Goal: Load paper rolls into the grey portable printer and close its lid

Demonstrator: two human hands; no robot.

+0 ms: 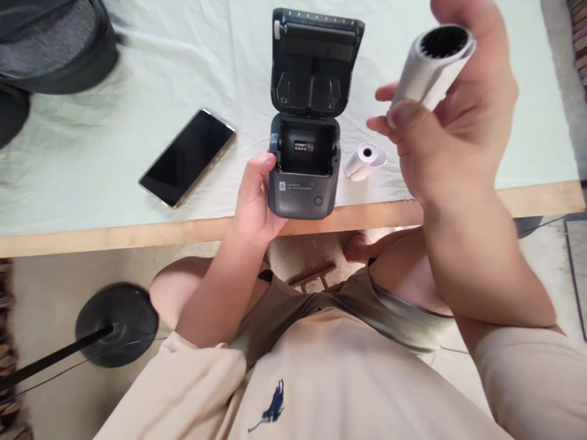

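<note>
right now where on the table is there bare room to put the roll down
Bare cloth lies left of the phone, out to the dark bag, and right of the small roll on the table. It is crowded around the open printer, where the left hand grips it. The right hand holds the paper roll.

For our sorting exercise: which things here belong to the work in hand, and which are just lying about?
In use:
label printer, lid open, steadied by left hand
paper roll in right hand

Lying about:
second small roll
phone
dark bag
</note>
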